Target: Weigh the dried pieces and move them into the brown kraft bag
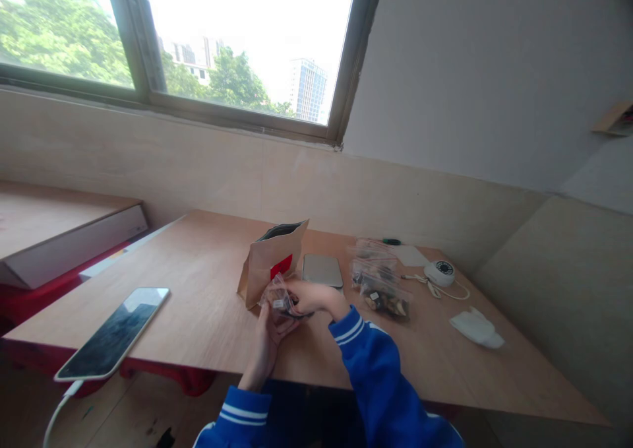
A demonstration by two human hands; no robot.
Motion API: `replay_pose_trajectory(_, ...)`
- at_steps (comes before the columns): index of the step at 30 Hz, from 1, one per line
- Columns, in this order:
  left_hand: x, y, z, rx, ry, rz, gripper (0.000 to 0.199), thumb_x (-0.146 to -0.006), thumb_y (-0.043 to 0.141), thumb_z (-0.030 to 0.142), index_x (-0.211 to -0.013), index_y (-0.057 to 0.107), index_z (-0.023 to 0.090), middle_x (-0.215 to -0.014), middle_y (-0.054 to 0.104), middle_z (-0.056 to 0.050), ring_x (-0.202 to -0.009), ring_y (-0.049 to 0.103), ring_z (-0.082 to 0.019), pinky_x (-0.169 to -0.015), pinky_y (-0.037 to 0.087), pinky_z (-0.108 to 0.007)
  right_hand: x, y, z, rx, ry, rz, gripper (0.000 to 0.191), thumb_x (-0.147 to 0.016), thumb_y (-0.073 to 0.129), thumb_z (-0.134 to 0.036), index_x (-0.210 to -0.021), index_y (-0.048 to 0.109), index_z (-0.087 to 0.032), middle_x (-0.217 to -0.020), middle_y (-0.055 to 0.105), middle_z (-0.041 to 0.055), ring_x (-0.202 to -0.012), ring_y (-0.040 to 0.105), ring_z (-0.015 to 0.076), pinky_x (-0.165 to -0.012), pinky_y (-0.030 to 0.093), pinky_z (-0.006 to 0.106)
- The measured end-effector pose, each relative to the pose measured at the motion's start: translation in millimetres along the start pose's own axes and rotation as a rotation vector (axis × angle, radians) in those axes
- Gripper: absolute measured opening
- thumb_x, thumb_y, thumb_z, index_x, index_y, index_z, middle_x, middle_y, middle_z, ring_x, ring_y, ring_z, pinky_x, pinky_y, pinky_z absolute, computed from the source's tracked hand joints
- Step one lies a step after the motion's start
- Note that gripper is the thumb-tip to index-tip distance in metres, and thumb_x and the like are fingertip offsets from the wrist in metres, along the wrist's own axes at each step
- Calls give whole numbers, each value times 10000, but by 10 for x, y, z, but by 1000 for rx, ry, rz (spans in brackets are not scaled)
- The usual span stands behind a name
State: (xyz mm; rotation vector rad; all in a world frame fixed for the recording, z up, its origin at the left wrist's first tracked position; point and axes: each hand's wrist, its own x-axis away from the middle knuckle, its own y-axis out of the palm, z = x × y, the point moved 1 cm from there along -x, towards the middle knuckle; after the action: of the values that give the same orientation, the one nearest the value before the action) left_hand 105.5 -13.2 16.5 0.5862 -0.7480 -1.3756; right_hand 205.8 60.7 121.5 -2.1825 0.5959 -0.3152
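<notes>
Head view: left hand [277, 329] cradles a small clear bag [277, 295] from below, its grip closed around the plastic; right hand [314, 296] reaches in at the bag's near side, fingertips hidden, so cannot tell what that grip pinches; bag sits just before the upright paper bag [253, 270], over the table [208, 256], left of more filled bags [388, 301]; judged best handling: left grip steady, opening uppermost, right fingers working gently, plastic not strained, contents kept from spilling.
</notes>
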Motion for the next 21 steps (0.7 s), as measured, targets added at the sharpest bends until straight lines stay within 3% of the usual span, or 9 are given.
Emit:
replay_pose_trajectory(5, -25, -64, -36, -8, 5, 72, 589, -780, 628, 466, -1286, 458, 218, -1164, 640, -125, -966, 662, -270, -915, 502, -477, -32, 56, 76, 77, -11, 8, 667, -602, 534, 54, -1220, 570, -195, -1085, 670, 55, -886, 623, 185, -750, 475, 242)
replay_pose_trajectory(11, -35, -102, -70, 0, 17, 96, 588, -738, 681, 433, -1247, 484, 213, -1153, 644, -124, -947, 670, -265, -891, 522, -445, -78, 135, 221, 39, -2, 83, 525, -643, 522, 61, -1099, 633, -173, -1050, 678, 48, -881, 617, 169, -744, 459, 229)
replay_pose_trajectory(18, -32, -78, -50, -24, 15, 104, 525, -762, 647, 460, -1185, 538, 170, -1057, 686, -140, -949, 669, -289, -875, 523, -463, -39, 128, 285, -75, 34, 105, 456, -682, 690, -76, -1112, 611, -205, -1014, 678, 28, -860, 629, 173, -712, 470, 232)
replay_pose_trajectory(21, -47, -103, -83, -35, 68, 135, 518, -760, 657, 425, -1212, 534, 203, -1146, 654, -125, -969, 663, -267, -875, 532, -439, -18, 135, 249, -57, 34, 69, 409, -700, 708, -145, -1092, 601, -189, -985, 679, 31, -831, 630, 174, -703, 474, 237)
